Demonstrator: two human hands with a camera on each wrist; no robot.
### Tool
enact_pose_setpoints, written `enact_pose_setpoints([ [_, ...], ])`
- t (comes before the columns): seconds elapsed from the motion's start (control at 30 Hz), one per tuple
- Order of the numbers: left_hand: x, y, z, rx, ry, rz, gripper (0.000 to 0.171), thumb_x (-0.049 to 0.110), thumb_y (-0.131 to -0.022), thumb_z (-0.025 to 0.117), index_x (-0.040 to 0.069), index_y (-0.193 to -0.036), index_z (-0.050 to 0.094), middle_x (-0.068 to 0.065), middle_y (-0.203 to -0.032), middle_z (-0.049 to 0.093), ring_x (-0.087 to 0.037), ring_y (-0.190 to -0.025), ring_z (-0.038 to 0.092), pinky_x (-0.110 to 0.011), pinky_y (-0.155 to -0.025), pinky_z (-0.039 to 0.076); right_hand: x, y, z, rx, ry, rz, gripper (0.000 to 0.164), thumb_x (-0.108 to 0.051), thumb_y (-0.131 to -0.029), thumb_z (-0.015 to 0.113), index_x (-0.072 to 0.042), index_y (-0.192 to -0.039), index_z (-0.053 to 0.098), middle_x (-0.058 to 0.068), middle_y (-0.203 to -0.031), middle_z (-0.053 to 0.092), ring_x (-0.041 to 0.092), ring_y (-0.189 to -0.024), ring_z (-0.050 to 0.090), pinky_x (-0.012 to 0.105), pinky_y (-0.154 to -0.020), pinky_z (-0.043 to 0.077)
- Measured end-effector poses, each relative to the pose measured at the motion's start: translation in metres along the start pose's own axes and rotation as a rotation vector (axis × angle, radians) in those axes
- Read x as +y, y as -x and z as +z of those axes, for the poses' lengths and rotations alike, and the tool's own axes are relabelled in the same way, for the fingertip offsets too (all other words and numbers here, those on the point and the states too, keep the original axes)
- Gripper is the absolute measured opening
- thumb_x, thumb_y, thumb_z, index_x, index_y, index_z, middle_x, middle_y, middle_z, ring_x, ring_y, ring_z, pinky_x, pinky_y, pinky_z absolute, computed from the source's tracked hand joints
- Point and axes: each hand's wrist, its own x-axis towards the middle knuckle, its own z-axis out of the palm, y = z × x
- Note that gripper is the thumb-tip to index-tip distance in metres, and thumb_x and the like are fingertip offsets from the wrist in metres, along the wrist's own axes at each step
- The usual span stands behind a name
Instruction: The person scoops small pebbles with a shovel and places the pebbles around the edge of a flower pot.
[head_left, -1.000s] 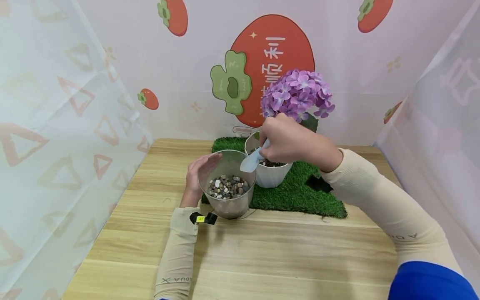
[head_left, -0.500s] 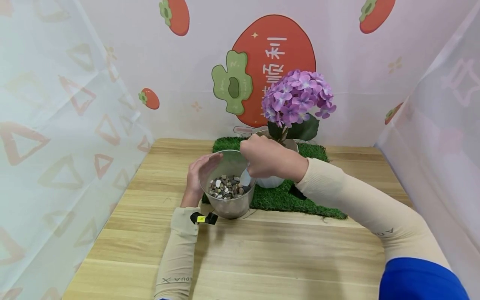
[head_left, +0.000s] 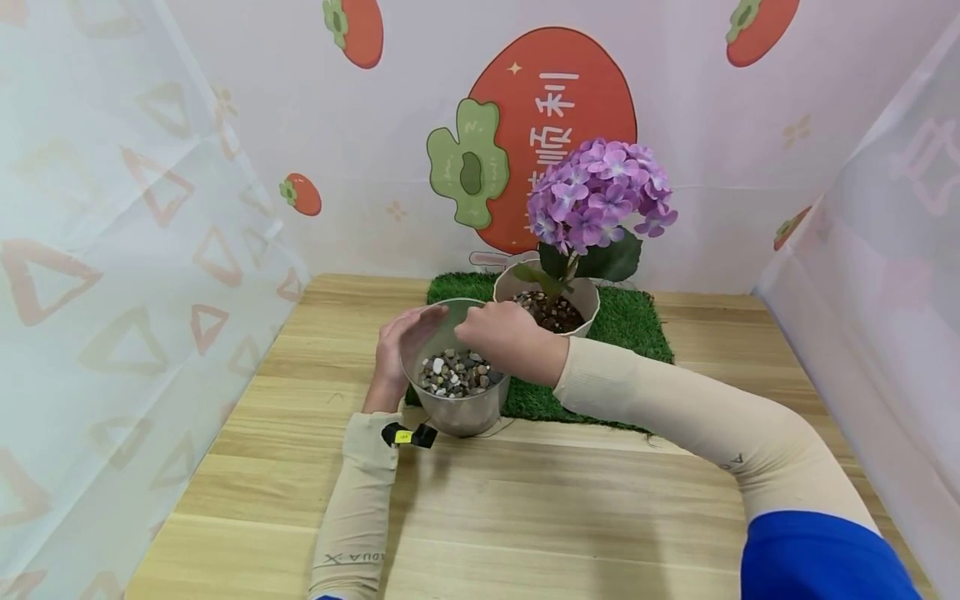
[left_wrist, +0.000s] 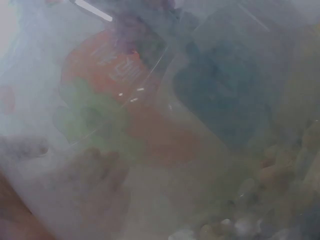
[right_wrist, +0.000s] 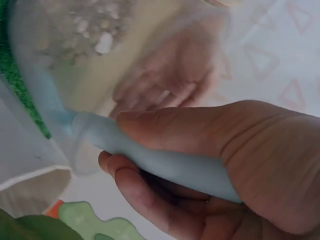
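Observation:
My right hand [head_left: 513,337] is over the right rim of a see-through bucket [head_left: 462,418]. It grips the light-blue handle of a small plastic shovel [right_wrist: 175,167], thumb on one side and fingers curled beneath. The shovel's blade points down into the bucket, blurred through its wall. Grey, brown and white pebbles [head_left: 453,375] cover the bucket's bottom. My left hand [head_left: 392,354] rests along the bucket's left outer side with its fingers extended; through the clear wall its palm faces inward. The left wrist view is hazy, looking through the bucket.
Behind and right stands a white flowerpot [head_left: 587,298] holding soil, some pebbles and a purple hydrangea [head_left: 600,196]. The pot is on a green artificial-grass mat [head_left: 633,333] on the wooden table [head_left: 570,508]. A printed cloth [head_left: 360,125] hangs behind.
My right hand has moved left and down from in front of the flowerpot to the bucket, bringing the shovel's blade inside. My left hand stays at the bucket's side.

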Motion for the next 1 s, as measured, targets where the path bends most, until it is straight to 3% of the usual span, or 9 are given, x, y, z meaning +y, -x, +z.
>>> enact_pose_setpoints([
  [0.1,-0.001,-0.001,0.0,-0.008,0.008,0.002,0.034,0.017,-0.109,0.05,-0.001,-0.126,0.073,-0.011,-0.125,0.079,-0.023,-0.123,0.073,-0.034,-0.119,0.052,0.0,-0.004,0.01,0.015,0.047,-0.037,0.019,-0.002,-0.099,0.069,-0.015,-0.091,0.079,0.005,-0.09,0.079,0.023,-0.069,0.073,0.037,-0.06,0.066],
  [0.3,-0.003,-0.002,0.002,-0.004,0.016,0.004,0.034,0.015,-0.11,0.049,-0.004,-0.125,0.072,-0.015,-0.125,0.078,-0.026,-0.124,0.073,-0.036,-0.119,0.052,0.007,-0.013,0.031,0.079,0.076,-0.206,0.021,-0.003,-0.1,0.067,-0.015,-0.09,0.079,0.002,-0.087,0.079,0.021,-0.073,0.074,0.034,-0.066,0.066],
  [0.43,-0.001,-0.001,0.004,0.019,-0.002,-0.001,0.036,0.016,-0.11,0.048,-0.008,-0.128,0.069,-0.015,-0.126,0.077,-0.026,-0.124,0.073,-0.036,-0.12,0.052,0.019,-0.018,0.04,0.054,-0.068,-0.236,0.026,0.006,-0.098,0.064,-0.011,-0.082,0.075,0.005,-0.077,0.075,0.019,-0.064,0.068,0.03,-0.058,0.06],
  [0.53,-0.001,0.001,-0.001,0.029,0.001,-0.012,0.036,0.018,-0.11,0.051,-0.007,-0.128,0.069,-0.013,-0.125,0.078,-0.024,-0.124,0.073,-0.035,-0.12,0.052,0.026,-0.02,0.045,0.012,-0.227,-0.249,0.03,0.008,-0.095,0.062,-0.012,-0.074,0.068,-0.001,-0.061,0.06,0.011,-0.053,0.053,0.023,-0.048,0.042],
  [0.67,0.0,-0.001,-0.004,0.024,0.0,-0.012,0.036,0.018,-0.11,0.051,-0.006,-0.13,0.069,-0.013,-0.126,0.078,-0.024,-0.125,0.072,-0.035,-0.12,0.051,0.031,-0.021,0.051,0.003,-0.338,-0.268,0.027,0.004,-0.096,0.064,-0.012,-0.075,0.068,-0.007,-0.058,0.047,0.005,-0.049,0.04,0.019,-0.047,0.028],
  [0.77,0.004,-0.001,0.003,0.041,-0.022,-0.001,0.036,0.014,-0.11,0.047,-0.007,-0.129,0.068,-0.015,-0.127,0.077,-0.026,-0.126,0.072,-0.036,-0.12,0.051,0.035,-0.022,0.052,-0.008,-0.393,-0.262,0.017,0.002,-0.096,0.067,-0.006,-0.084,0.076,-0.003,-0.063,0.06,0.006,-0.051,0.047,0.02,-0.048,0.033],
  [0.87,0.006,0.001,0.009,0.074,-0.032,0.005,0.035,0.01,-0.11,0.045,-0.009,-0.127,0.069,-0.016,-0.124,0.078,-0.028,-0.124,0.072,-0.038,-0.12,0.051,0.038,-0.022,0.052,-0.056,-0.462,-0.255,0.009,-0.002,-0.097,0.072,-0.004,-0.092,0.079,0.004,-0.073,0.073,0.01,-0.056,0.061,0.022,-0.053,0.046],
  [1.0,0.005,0.002,0.01,0.082,-0.022,-0.009,0.035,0.01,-0.11,0.045,-0.01,-0.126,0.069,-0.016,-0.124,0.078,-0.027,-0.124,0.073,-0.038,-0.12,0.051,0.04,-0.024,0.052,-0.063,-0.517,-0.227,0.011,-0.001,-0.095,0.073,-0.005,-0.1,0.083,0.01,-0.096,0.082,0.017,-0.074,0.076,0.029,-0.073,0.066],
])
